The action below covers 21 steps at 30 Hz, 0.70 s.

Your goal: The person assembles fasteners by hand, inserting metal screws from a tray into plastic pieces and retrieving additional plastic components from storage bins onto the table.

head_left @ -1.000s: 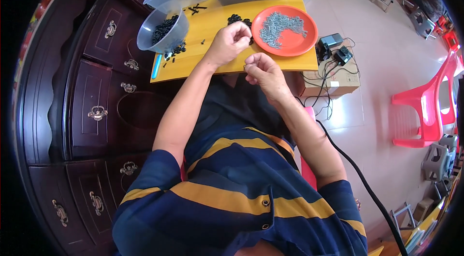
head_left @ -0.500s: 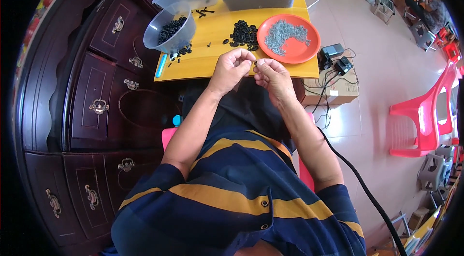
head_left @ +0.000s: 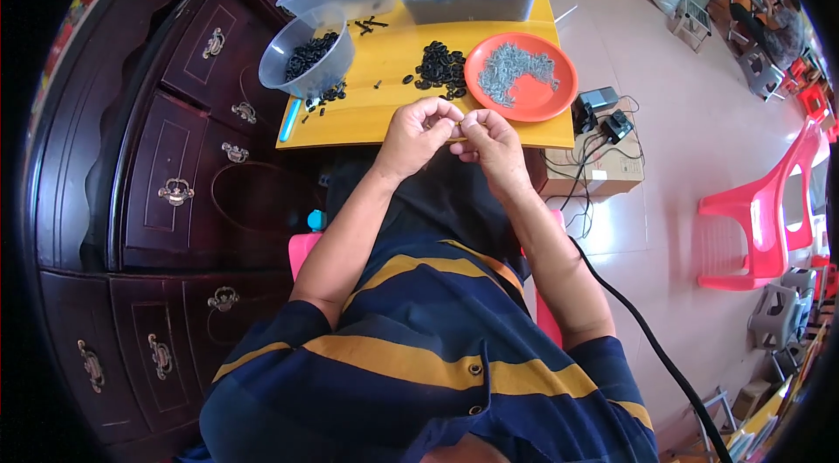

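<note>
Both my hands meet at the front edge of a yellow table [head_left: 350, 129], fingertips pinched together. My left hand [head_left: 418, 138] and my right hand [head_left: 492, 148] close on something too small and covered to make out. Just beyond them lies a loose pile of small black oval pieces [head_left: 440, 68]. An orange-red plate [head_left: 552, 101], heaped with small grey pieces [head_left: 507, 70], stands at the pile's right. Left of the hands, more black pieces fill a round clear tub [head_left: 281, 70], and some are scattered at its foot.
Two clear bins [head_left: 463, 0] with black parts stand at the table's back. A light-blue stick [head_left: 291, 120] lies at the left corner. Dark drawers [head_left: 166, 192] flank the left. On the right are a cardboard box [head_left: 612, 168] with cabled devices and a pink chair [head_left: 760, 218].
My hands remain together at the table edge; the fingers have shifted slightly, with the fingertips now closer together. The piles and containers look the same.
</note>
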{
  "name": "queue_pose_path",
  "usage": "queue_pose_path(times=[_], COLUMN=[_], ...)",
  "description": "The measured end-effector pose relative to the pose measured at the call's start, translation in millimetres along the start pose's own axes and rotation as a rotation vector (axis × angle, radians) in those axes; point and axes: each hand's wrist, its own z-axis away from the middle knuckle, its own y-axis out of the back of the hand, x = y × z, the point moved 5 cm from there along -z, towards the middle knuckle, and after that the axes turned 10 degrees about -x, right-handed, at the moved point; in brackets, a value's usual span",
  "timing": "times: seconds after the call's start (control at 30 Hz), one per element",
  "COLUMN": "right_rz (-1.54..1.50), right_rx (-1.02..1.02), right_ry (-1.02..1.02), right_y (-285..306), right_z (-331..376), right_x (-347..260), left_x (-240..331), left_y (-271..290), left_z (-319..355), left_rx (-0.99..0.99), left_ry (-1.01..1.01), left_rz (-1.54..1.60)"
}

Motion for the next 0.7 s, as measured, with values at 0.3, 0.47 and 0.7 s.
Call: queue_pose_path(times=[0.3,0.47,0.7], right_rz=[-0.002,0.000,0.151], right_rx=[-0.013,-0.029,-0.035], right_ry=[-0.048,-0.024,0.060], right_y=[2.9,3.6,1.0], right_z=[-0.6,-3.9,-8.5], right_x=[13.2,10.9,10.5], left_x=[-6.7,-7.6,-11.7], left_y=[2.7,2.5,9.6], left_z=[12.8,12.0,7.4], left_rx=[0.064,0.029,0.054], left_ry=[0.045,0.079,-0.026], left_rz=[-0.031,0.025,-0.009])
